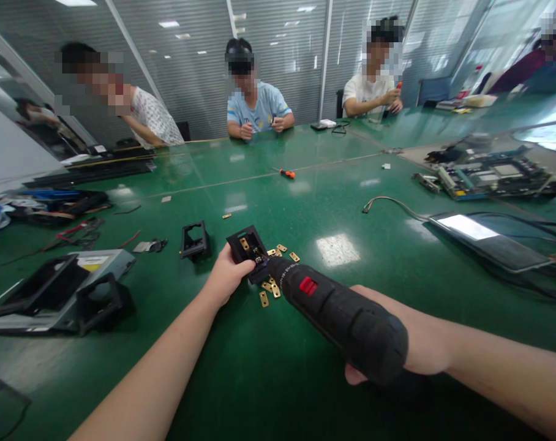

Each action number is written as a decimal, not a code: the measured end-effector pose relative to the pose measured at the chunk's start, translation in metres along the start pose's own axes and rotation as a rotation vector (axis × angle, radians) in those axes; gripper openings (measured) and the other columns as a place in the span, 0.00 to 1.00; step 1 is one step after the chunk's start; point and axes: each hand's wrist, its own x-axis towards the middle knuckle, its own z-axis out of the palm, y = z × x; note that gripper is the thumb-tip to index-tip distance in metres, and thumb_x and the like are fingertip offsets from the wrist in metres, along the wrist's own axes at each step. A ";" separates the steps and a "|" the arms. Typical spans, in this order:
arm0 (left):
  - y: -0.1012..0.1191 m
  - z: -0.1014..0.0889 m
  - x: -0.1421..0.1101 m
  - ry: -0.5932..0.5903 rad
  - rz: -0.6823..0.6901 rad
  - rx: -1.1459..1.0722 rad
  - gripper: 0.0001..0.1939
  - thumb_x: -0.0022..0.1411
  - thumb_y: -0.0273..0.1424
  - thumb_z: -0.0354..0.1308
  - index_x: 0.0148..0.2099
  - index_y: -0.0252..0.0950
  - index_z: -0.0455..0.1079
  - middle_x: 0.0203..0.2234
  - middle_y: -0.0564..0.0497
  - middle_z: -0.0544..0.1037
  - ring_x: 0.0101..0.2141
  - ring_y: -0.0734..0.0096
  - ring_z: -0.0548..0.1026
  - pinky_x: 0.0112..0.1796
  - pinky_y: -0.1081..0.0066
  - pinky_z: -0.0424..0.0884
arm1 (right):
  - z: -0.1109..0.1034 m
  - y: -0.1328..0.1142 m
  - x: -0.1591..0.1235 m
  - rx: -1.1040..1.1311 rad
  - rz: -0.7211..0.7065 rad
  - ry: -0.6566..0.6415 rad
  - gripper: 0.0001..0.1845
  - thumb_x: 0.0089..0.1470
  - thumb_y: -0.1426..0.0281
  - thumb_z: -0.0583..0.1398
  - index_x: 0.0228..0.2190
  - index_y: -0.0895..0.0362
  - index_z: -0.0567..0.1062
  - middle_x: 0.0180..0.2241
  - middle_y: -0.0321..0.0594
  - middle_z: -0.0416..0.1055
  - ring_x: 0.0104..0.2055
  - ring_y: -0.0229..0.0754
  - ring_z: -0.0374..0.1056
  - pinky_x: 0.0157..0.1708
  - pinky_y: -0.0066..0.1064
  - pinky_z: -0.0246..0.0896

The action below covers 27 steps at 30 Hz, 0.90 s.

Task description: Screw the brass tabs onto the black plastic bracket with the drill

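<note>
My left hand (226, 277) grips a small black plastic bracket (248, 246) on the green table, with a brass plate seated inside it. My right hand (397, 343) is wrapped round a black electric screwdriver (342, 315) with a red switch. Its tip rests against the bracket's near edge. Several small brass plates (278, 250) lie scattered on the table around the bracket and under the tool's nose.
A second black bracket (194, 240) stands to the left. A dismantled grey device (57, 291) sits at near left. A tablet (484, 236) with cable and circuit boards (489, 174) lie at right. An orange screwdriver (285, 173) lies farther back. Other people sit along the far edge.
</note>
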 end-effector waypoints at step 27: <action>0.001 -0.003 -0.003 -0.010 0.018 0.003 0.25 0.46 0.29 0.67 0.49 0.37 0.73 0.42 0.48 0.84 0.45 0.54 0.82 0.54 0.52 0.74 | -0.007 0.020 -0.003 -0.046 0.022 0.154 0.33 0.40 0.68 0.76 0.49 0.57 0.76 0.40 0.42 0.79 0.33 0.44 0.75 0.31 0.33 0.72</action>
